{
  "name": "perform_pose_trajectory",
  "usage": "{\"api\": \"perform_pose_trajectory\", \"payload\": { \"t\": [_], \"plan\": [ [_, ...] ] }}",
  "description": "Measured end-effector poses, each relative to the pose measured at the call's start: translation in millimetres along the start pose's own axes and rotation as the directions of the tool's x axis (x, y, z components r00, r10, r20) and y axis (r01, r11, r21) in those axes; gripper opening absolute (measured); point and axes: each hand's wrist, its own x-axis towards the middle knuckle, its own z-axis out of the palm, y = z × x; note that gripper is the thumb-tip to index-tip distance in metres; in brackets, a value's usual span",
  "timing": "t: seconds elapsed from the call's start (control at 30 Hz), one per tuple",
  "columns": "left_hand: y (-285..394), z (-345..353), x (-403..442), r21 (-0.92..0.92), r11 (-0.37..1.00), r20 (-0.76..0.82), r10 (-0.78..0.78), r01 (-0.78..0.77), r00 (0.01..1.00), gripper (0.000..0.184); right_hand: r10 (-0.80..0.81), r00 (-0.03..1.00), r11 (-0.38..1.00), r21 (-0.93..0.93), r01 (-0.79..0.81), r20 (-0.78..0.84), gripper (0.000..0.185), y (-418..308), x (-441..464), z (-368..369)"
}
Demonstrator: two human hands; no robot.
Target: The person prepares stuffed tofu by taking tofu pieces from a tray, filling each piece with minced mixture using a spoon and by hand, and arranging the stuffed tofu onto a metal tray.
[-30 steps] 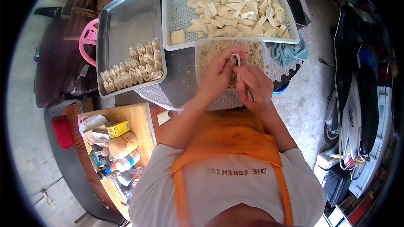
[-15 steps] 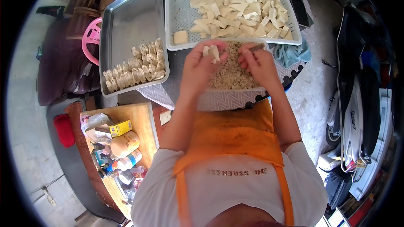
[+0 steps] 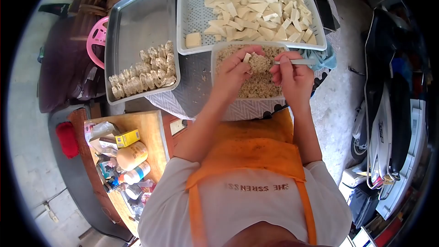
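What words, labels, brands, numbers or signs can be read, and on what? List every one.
"SHE", upside down, on the white shirt; the rest of that line is unclear.
White bike: lettering too blurred.
Yellow box: print too small.
Peach-coloured jar and white bottle: too small.

Glossy shine off the smooth silver rectangular metal tray (image 3: 139,25)! White perforated plastic basket (image 3: 194,16), duller; matt, smooth-cut cream wedges (image 3: 259,8); rough, grainy beige mix (image 3: 257,89); and wrinkled, matt pale-blue cloth (image 3: 325,58).
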Motion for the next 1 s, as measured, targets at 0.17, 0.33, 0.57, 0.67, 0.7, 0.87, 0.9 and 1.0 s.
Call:
{"api": "perform_pose_trajectory", "payload": {
  "t": [0.17,0.33,0.57,0.67,0.7,0.87,0.9,1.0],
  "plan": [
    [-20.9,13.6,2.9,0.239,0.958,-0.017,0.167,-0.159,0.986,0.028,-0.448,0.885,0.732,-0.516,0.445,0.127,0.009,-15.2,-0.6,18.5],
    [-21.4,4.2,12.7,0.739,0.521,0.036,0.602,-0.427,0.797,0.020,-0.479,0.869,0.767,-0.422,0.483,0.123,0.008,-27.2,-1.3,15.5],
    [-9.9,-8.8,6.1,-0.014,0.996,-0.100,0.084,-0.086,0.991,0.021,-0.138,0.980,0.990,-0.052,0.132,-0.142,0.015,-26.6,-7.6,-12.3],
    [-5.4,1.7,2.4,-0.273,0.957,-0.136,0.061,-0.096,0.989,0.019,-0.023,0.988,0.988,0.149,0.046,-0.155,0.016,-12.9,-6.4,-15.7],
    [-6.5,0.8,2.7,-0.216,0.971,-0.108,0.076,-0.098,0.991,0.018,-0.013,0.988,0.983,0.179,0.041,-0.154,0.017,-11.2,-7.1,-15.7],
    [-6.1,-4.8,1.4,-0.129,0.987,-0.002,0.093,-0.093,0.996,0.015,0.006,0.992,0.966,0.258,0.026,-0.126,0.019,-3.2,-8.3,-15.0],
    [-6.0,-4.3,1.2,-0.122,0.988,-0.012,0.090,-0.091,0.996,0.015,0.009,0.992,0.964,0.266,0.026,-0.127,0.019,-3.6,-8.9,-13.5],
    [-6.4,0.1,1.4,-0.121,0.990,-0.084,0.060,-0.070,0.995,0.017,0.005,0.992,0.963,0.267,0.030,-0.129,0.020,-6.5,-9.9,-8.2]
  ]
}}
